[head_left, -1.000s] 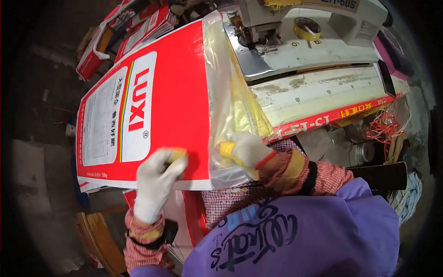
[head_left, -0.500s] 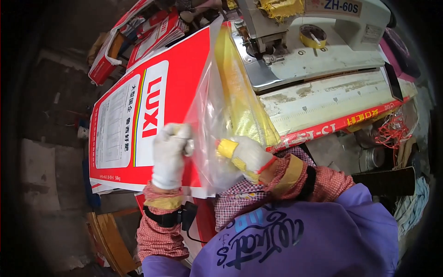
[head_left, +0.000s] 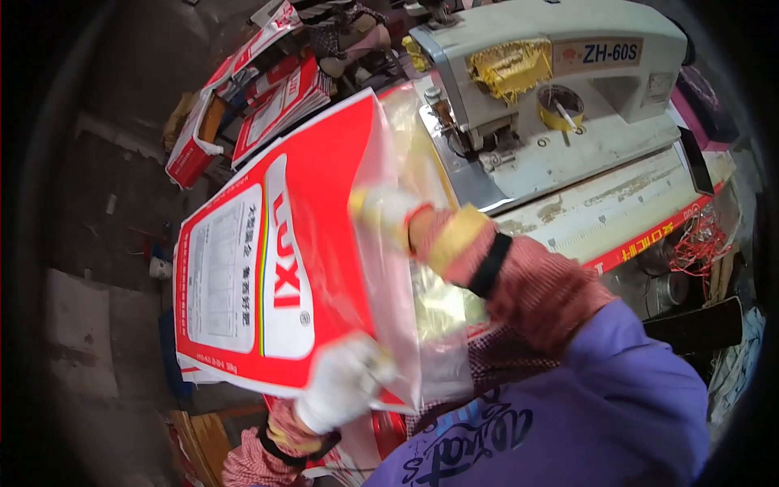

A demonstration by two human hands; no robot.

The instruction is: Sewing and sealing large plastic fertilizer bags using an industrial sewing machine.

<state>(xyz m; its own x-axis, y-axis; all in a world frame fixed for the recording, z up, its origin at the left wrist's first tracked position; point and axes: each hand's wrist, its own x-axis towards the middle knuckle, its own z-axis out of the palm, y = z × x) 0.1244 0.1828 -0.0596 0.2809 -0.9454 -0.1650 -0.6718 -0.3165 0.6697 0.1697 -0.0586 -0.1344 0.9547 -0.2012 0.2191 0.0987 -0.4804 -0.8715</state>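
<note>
A red and white printed sack (head_left: 341, 252) lies in front of me, its open edge toward the sewing machine. A clear plastic liner (head_left: 442, 365) sticks out along that edge. My left hand (head_left: 345, 381), in a white glove, is closed on the sack's near corner by its open edge. Farther up the same edge is my right hand (head_left: 385, 215), in a white glove with yellow on the fingers. It touches or hovers over the sack's edge, and motion blur hides its grip.
A pale industrial sewing machine (head_left: 568, 89) stands at the right back, with a yellow tape roll (head_left: 560, 107) on its bed. A dark phone (head_left: 692, 158) rests by the bed's right end. Red string (head_left: 699, 235) lies tangled at right. More printed sacks (head_left: 280, 109) are stacked at back left.
My left hand has moved down and right to the sack's near corner. My right hand has gone up and left along its edge. The liner shows less above the sack; the view has shifted.
</note>
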